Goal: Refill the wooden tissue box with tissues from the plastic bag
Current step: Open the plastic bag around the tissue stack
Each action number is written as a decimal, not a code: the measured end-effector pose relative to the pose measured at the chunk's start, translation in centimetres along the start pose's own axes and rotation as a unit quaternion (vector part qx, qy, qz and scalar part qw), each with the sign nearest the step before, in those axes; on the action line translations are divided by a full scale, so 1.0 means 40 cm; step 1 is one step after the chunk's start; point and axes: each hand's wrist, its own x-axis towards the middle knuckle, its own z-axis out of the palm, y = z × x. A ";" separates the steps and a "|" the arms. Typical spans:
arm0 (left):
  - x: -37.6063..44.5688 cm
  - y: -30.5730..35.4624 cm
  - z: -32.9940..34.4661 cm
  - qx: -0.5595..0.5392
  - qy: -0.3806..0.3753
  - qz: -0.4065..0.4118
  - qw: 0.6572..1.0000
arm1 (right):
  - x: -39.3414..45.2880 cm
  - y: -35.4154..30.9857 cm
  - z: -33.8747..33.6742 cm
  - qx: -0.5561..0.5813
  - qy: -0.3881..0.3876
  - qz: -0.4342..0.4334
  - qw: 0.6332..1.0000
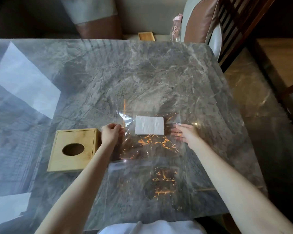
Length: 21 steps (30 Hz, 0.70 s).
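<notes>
Bare forearms (85, 176); white garment (152, 228) at the waist.

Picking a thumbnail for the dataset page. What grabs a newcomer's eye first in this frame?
The white stack of tissues at the centre, lying inside a crinkled clear plastic bag on the grey marble table. The left hand pinches the bag's left edge, and the right hand lies open on its right side. Left of them sits the wooden tissue box, with its dark oval hole.

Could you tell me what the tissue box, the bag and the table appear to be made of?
Tissue box: light wood, perhaps bamboo, matte, with visible grain.
Plastic bag: thin clear film, glossy, crinkled, catching orange glints.
Table: looks like grey veined marble or stone, polished enough to reflect the window light.
</notes>
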 end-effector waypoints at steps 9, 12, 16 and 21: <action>-0.048 -0.003 -0.005 -0.188 0.001 0.054 0.981 | -0.043 -0.023 -0.049 0.151 -0.036 -0.097 0.983; -0.074 0.000 -0.010 -0.207 -0.033 0.067 0.976 | -0.071 -0.011 -0.064 0.151 -0.039 -0.122 0.980; -0.103 -0.004 -0.022 -0.226 -0.037 0.072 0.971 | -0.097 0.010 -0.080 0.137 -0.039 -0.143 0.979; -0.136 0.009 -0.022 -0.254 -0.066 0.082 0.961 | -0.121 0.004 -0.090 0.188 -0.043 -0.149 0.970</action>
